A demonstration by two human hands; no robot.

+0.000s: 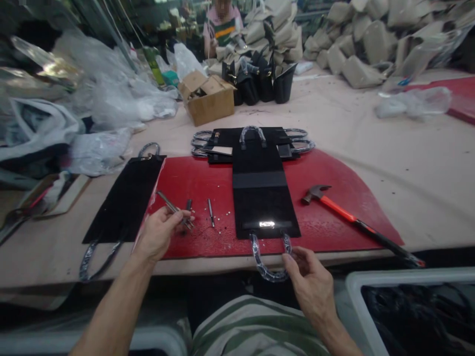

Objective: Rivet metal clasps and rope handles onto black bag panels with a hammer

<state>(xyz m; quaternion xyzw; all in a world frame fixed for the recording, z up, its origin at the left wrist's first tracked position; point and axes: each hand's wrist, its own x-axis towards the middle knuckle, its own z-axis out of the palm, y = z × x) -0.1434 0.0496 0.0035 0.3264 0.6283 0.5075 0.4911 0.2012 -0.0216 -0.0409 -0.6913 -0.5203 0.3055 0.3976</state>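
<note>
My left hand (160, 228) is closed on slim metal tweezers (167, 200), their tips pointing down over the red mat (196, 178). Beside them a short dark rod (189, 203) and a thin metal punch (211, 212) lie among small scattered bits. A black bag panel (260, 205) is spread flat on the mat, a shiny metal plate (266, 224) near its front end. With thumb and fingers, my right hand (311, 282) pinches the right side of its plastic-wrapped handle (265, 273), which hangs over the table's front edge.
A claw hammer (343, 211) with an orange and black handle lies at right. More black panels (222, 156) are stacked behind; another black panel (124, 202) lies left. Further back are a cardboard box (210, 105), black bags (256, 81) and a person (224, 27). A white-rimmed bin (356, 296) stands front right.
</note>
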